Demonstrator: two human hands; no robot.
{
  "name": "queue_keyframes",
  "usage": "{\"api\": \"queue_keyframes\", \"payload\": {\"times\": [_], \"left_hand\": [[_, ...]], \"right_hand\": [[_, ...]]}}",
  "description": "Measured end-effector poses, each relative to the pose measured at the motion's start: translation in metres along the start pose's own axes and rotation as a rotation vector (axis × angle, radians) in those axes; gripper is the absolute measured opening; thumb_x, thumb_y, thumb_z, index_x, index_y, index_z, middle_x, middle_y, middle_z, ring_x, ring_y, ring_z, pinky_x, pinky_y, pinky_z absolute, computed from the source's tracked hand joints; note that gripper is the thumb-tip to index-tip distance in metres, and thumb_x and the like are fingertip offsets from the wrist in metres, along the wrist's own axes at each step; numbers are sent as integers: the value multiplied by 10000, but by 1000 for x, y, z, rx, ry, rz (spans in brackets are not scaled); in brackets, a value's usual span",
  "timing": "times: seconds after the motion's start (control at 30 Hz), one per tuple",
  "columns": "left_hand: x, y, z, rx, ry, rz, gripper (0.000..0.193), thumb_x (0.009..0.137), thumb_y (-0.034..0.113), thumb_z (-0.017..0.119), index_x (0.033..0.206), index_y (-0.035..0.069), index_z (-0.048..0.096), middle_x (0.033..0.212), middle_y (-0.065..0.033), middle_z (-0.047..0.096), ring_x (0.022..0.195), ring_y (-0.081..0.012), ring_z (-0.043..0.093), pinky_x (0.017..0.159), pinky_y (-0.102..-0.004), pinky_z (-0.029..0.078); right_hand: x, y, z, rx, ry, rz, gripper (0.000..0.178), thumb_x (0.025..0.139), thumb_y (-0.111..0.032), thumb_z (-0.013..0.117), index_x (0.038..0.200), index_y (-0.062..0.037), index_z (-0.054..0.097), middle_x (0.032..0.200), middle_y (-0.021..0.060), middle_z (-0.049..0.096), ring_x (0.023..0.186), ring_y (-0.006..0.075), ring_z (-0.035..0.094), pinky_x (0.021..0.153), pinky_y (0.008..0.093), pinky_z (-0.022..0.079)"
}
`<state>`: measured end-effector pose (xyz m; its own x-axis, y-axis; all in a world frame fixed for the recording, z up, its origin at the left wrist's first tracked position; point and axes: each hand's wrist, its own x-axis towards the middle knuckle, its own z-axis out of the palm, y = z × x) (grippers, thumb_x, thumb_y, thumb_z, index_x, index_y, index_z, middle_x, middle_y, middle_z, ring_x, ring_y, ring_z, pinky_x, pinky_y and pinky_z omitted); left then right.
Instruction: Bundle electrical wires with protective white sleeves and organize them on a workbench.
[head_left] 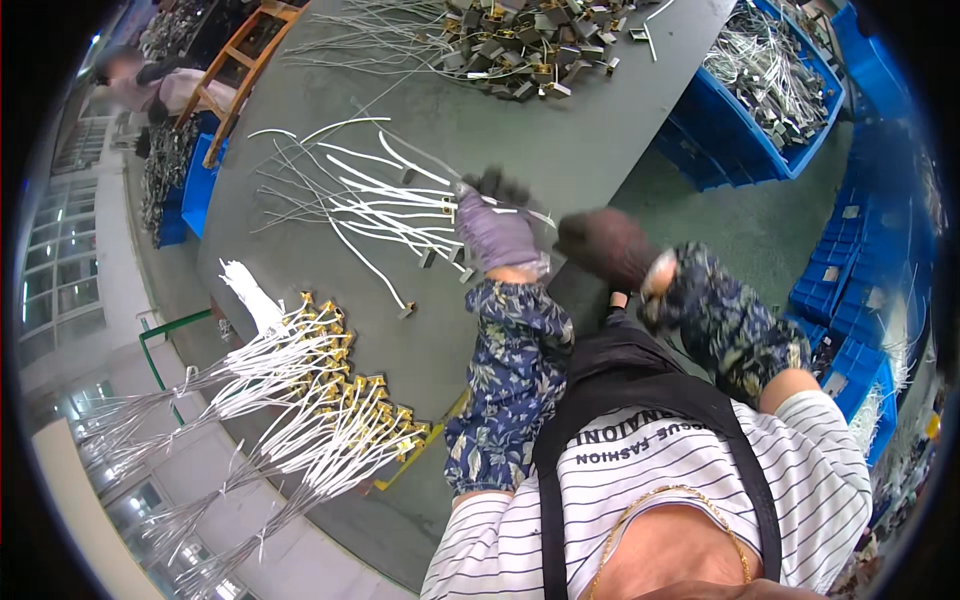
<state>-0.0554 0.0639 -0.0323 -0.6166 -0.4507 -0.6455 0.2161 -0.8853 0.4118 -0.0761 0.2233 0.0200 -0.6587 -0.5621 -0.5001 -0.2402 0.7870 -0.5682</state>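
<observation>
My left hand [500, 230], in a purple-grey glove with dark fingertips, is closed over the table beside a loose spread of wires. A thin wire with a white sleeve [544, 217] seems to pass through its fingers, and its end shows on the right side. My right hand [608, 245], in a dark brown glove, is just right of it at the table edge. That hand is smeared by motion, so its fingers do not show clearly. Left of my hands lie several white-sleeved wires [385, 205], some ending in small metal-and-dark connector pieces [408, 310].
Bundled white-sleeved wires with brass-coloured ends [330, 400] lie at the table's left edge. A heap of dark metal parts with wires [540, 45] is on the far side. Blue crates [765, 160] stand at the right. A person [150, 85] sits near a wooden frame [235, 75] at far left.
</observation>
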Motion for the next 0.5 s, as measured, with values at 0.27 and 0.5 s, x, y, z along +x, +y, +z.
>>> {"api": "queue_keyframes", "payload": {"times": [0.27, 0.5], "left_hand": [[-10, -41, -8, 408, 72, 168, 316, 988, 434, 541, 961, 121, 576, 689, 15, 488, 546, -103, 461, 428, -251, 368], [14, 65, 10, 367, -277, 448, 251, 989, 300, 565, 1085, 69, 591, 1034, -98, 674, 865, -214, 684, 715, -352, 602]], "right_hand": [[-122, 175, 50, -46, -22, -860, 90, 706, -118, 666, 783, -79, 642, 725, 105, 547, 686, 316, 585, 615, 410, 483], [-200, 243, 63, 370, -168, 438, 254, 785, -244, 714, 918, -27, 704, 735, 107, 644, 624, 209, 603, 576, 341, 474]]}}
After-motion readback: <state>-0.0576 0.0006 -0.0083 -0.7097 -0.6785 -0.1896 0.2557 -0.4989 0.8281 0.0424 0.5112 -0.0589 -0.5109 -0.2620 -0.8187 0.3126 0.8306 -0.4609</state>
